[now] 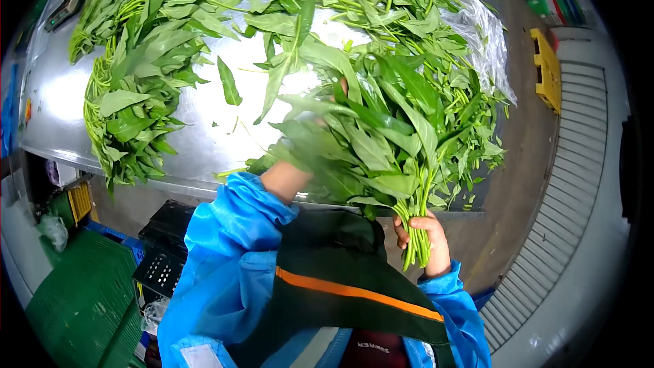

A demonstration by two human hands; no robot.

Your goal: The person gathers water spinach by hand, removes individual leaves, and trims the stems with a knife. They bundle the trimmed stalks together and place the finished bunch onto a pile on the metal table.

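My right hand is closed around the stems of a bunch of water spinach, near the table's front edge. The cut stem ends stick out below the fist, and the long leaves fan up and to the left. My left wrist reaches in under those leaves from the left. Leaves cover most of my left hand, with only a bit of finger showing, so its grip is hidden. Behind and right of the bunch lies a heap of loose water spinach. Several gathered bunches lie along the table's left side.
The shiny metal table carries a few stray leaves. Crumpled clear plastic lies at its right edge. At lower left are a black crate and a green corrugated crate. A yellow object stands on the floor at right.
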